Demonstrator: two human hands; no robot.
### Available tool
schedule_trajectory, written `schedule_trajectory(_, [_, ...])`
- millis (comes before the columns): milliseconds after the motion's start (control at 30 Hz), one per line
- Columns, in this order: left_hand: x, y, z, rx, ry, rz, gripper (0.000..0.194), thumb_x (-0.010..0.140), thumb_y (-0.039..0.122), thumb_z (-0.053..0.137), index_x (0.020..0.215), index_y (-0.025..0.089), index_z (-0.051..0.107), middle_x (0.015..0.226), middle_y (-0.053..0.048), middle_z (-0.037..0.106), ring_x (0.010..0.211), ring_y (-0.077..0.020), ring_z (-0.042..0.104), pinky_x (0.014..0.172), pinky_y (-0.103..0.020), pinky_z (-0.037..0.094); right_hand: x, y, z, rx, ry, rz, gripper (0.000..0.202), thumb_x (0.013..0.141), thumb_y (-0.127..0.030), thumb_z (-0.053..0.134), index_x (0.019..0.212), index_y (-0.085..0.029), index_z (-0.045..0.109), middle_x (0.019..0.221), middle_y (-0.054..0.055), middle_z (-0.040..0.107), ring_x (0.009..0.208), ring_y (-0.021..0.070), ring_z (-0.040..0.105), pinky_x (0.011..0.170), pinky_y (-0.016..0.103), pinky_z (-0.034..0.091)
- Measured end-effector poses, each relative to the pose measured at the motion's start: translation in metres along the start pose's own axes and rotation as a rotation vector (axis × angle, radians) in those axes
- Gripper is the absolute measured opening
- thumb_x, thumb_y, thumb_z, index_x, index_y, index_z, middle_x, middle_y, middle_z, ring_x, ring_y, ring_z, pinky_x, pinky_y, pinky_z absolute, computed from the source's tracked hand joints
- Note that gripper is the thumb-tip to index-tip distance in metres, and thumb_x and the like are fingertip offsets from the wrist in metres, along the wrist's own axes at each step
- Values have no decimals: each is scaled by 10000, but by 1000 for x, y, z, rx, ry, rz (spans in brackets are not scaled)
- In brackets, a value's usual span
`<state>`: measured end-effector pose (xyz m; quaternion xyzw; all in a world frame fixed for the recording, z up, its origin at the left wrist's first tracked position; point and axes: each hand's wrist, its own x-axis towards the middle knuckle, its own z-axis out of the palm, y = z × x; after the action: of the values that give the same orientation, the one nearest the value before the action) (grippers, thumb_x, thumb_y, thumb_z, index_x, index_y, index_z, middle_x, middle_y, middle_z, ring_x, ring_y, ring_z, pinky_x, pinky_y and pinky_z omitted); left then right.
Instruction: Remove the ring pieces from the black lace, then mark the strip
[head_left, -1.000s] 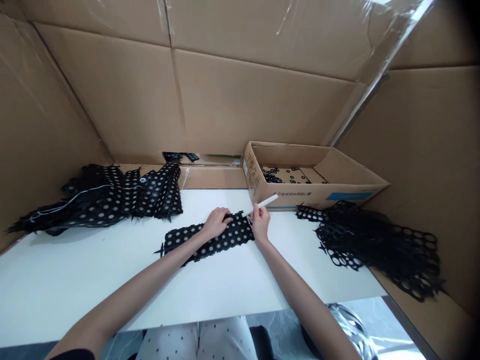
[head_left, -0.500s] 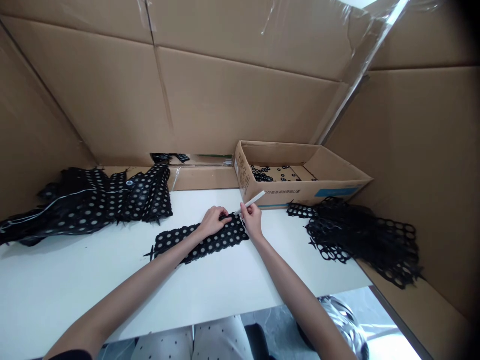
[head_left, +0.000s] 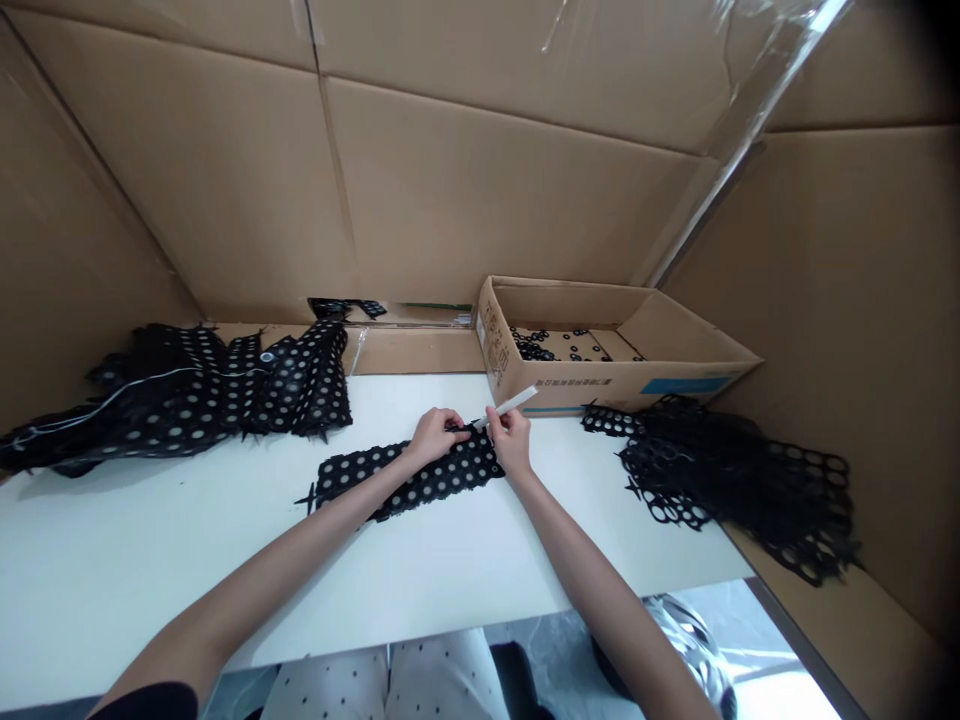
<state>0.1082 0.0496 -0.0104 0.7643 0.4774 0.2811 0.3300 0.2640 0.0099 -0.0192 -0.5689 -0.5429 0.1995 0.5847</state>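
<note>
A black sheet with rows of round pale spots (head_left: 431, 487) lies at a slant on the white table. My left hand (head_left: 439, 436) is at its upper edge, with thumb and fingers closed on the rim near the right end. My right hand (head_left: 512, 442) grips a thin white stick (head_left: 521, 398) between thumb and fingers. The stick's lower tip meets the sheet's upper edge beside my left thumb; its other end points up and right. Exactly what the tip touches is too small to make out.
An open cardboard box (head_left: 592, 385) with small black rings (head_left: 534, 347) inside stands behind my right hand. Black netting with open holes (head_left: 720, 470) is heaped at right. More spotted black sheets (head_left: 202, 395) are piled at left. Cardboard walls (head_left: 480, 180) enclose the table (head_left: 450, 580).
The whole view has shifted slightly. Both hands stay at the same edge of the sheet, and the white stick keeps almost the same slant.
</note>
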Motion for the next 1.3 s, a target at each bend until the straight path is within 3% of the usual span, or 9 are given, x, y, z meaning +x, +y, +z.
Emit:
schedule_trajectory(500, [-8, -2, 7, 206, 62, 110, 71, 774, 231, 593, 824, 181, 601, 872, -52, 653, 881, -233, 551, 818, -360, 414, -1, -4, 3, 58, -135, 3, 334, 817, -457, 511, 618, -201, 430, 545, -19, 478, 514, 126, 446, 512, 250, 362])
schedule_trajectory(733, [-8, -1, 7, 167, 59, 123, 58, 766, 214, 586, 814, 182, 591, 869, -46, 654, 866, -223, 560, 824, -352, 415, 2, 1, 6, 57, -88, 85, 340, 801, -496, 520, 652, -195, 470, 479, -33, 474, 457, 124, 444, 482, 251, 365])
schedule_trajectory(867, [-7, 0, 6, 157, 62, 115, 61, 767, 240, 588, 795, 187, 599, 859, -35, 660, 861, -214, 568, 819, -340, 418, 2, -2, 5, 129, -137, 50, 305, 824, -471, 503, 815, -171, 564, 473, -55, 448, 427, 113, 427, 484, 243, 369])
schedule_trajectory(1033, [-7, 1, 7, 207, 63, 119, 56, 773, 235, 581, 797, 188, 600, 847, -35, 659, 855, -215, 567, 804, -333, 422, 0, -4, 4, 70, -181, 0, 336, 850, -454, 471, 682, -170, 536, 491, -33, 459, 452, 109, 426, 491, 238, 352])
schedule_trajectory(1300, [-9, 6, 9, 278, 66, 106, 75, 800, 228, 553, 823, 172, 596, 864, -56, 654, 867, -235, 555, 815, -360, 408, 0, -8, 7, -120, -150, -98, 341, 900, -423, 384, 682, -183, 491, 605, 9, 541, 565, 142, 519, 594, 258, 396])
